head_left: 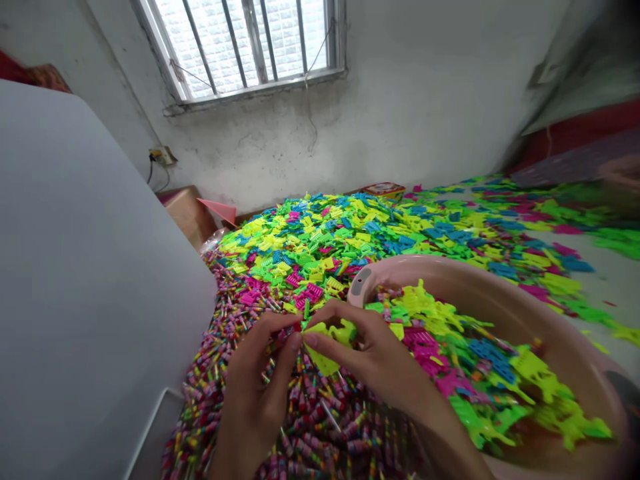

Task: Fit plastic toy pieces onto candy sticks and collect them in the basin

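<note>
Right fingers [333, 351]: gripping yellow plastic piece [324, 365], jutting below them | left fingers [287, 355]: just beside it, grip unclear

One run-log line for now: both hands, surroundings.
left hand: pinching small red item, mostly hidden | right hand: holding yellow plastic piece | below: multicoloured sticks | right: pink tub, mixed plastic pieces inside

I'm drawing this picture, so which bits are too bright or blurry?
Head view: the window glares nearly white; head view: the far right edge looks dark and smeary; head view: the yellow piece in the right hand is bright but slightly soft.
</note>
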Tool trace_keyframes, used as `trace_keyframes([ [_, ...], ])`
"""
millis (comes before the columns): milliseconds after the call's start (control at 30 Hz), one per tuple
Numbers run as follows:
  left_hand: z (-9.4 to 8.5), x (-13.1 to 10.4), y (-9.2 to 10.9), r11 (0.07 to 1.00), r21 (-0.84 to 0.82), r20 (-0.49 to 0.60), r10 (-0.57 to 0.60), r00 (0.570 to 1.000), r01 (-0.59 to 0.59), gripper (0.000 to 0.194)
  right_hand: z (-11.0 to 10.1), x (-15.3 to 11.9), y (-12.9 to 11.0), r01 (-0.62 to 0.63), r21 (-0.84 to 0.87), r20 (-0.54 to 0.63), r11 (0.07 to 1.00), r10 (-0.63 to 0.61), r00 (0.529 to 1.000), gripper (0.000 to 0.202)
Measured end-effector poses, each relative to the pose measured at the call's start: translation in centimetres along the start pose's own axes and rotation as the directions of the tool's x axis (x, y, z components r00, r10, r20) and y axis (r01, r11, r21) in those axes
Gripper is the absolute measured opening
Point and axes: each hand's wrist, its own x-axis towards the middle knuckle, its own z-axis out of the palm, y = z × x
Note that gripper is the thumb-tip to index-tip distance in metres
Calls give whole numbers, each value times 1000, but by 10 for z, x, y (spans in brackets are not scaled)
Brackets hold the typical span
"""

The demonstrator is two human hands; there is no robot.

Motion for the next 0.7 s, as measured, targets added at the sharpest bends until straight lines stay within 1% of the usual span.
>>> trace_keyframes([
  [67, -1, 0, 0, 1000, 12, 12, 15, 1000, -15, 15, 0, 0, -1, -3, -2, -1, 1000, 3, 1000, 12],
  [200, -4, 0, -1, 994, 74, 35, 84, 996, -86, 17, 1, 1, -1, 0, -2, -5, 1000, 0, 1000, 13],
  [367, -6, 3, -3, 972, 162, 68, 164, 984, -173, 21, 1, 2, 0, -1, -15, -9, 1000, 1, 1000, 12],
  [467, -6, 4, -3, 960, 182, 69, 203, 977, -212, 24, 1, 1, 0, -1, -18, -11, 1000, 1, 1000, 12],
  [700, -6, 2, -2, 964, 158, 60, 207, 976, -214, 26, 2, 0, 2, -37, 6, -5, 999, 37, 999, 13],
])
